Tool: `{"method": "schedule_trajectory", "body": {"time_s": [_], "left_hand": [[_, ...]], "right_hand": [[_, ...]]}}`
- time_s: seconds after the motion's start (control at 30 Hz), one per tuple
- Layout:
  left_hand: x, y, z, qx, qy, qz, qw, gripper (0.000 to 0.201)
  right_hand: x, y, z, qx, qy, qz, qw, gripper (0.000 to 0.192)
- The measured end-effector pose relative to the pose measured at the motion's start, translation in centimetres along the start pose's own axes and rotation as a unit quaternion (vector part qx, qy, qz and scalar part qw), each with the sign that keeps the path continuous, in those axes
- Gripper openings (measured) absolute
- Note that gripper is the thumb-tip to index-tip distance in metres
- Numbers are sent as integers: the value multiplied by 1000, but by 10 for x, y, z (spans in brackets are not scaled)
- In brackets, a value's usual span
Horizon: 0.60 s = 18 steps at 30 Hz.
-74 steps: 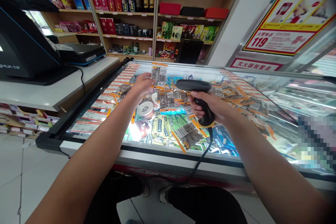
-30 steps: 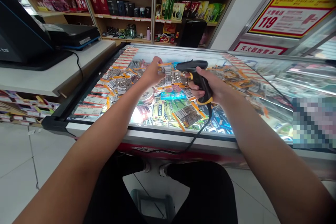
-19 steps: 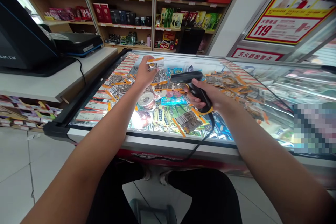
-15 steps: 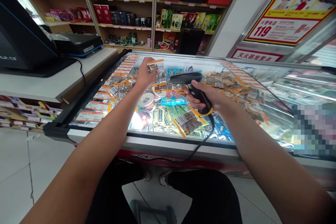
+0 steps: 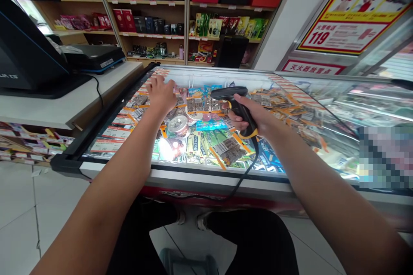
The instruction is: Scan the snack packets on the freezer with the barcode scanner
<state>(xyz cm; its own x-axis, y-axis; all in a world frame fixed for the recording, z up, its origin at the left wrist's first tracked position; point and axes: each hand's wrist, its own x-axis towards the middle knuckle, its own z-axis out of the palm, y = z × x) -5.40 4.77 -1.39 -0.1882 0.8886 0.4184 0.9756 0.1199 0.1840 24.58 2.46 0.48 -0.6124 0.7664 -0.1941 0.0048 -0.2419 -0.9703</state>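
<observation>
Fingers of left hand (image 5: 164,94) spread flat on packets (image 5: 142,101) at center-left of frame, gripping nothing visible. Right hand (image 5: 254,117) wrapped tight around scanner (image 5: 232,99) at center. Best done pinching one packet by its edge, barcode turned toward scanner.

Left hand (image 5: 163,93) flat, right hand (image 5: 254,114) clenched

There are two hands: the left hand (image 5: 163,93) at 11 o'clock and the right hand (image 5: 254,116) at 1 o'clock. I count one barcode scanner (image 5: 237,105), two round tins (image 5: 178,124), and one black monitor (image 5: 27,58) at 9 o'clock. The small packets (image 5: 206,104) are too many to count.
</observation>
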Motion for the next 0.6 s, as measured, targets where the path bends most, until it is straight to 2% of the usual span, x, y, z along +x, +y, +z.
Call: {"method": "schedule_trajectory", "body": {"time_s": [0.1, 0.17, 0.23, 0.4, 0.5, 0.6], "left_hand": [[-4, 14, 12, 20, -81, 116, 990, 48], [-7, 21, 17, 42, -151, 151, 976, 52], [-8, 23, 18, 65, -187, 147, 969, 56], [-4, 4, 9, 120, -205, 88, 967, 57], [0, -4, 7, 135, -203, 50, 969, 53], [-1, 2, 12, 98, -183, 58, 977, 51]], "right_hand": [[3, 2, -3, 22, -1, -3, 1000, 47], [5, 3, -4, 32, -4, -4, 999, 45], [5, 3, -5, 33, -3, 0, 999, 44], [4, 2, -4, 36, 3, 6, 999, 42], [4, 2, -3, 37, 15, 4, 999, 41], [4, 2, -2, 37, 23, 2, 999, 41]]}}
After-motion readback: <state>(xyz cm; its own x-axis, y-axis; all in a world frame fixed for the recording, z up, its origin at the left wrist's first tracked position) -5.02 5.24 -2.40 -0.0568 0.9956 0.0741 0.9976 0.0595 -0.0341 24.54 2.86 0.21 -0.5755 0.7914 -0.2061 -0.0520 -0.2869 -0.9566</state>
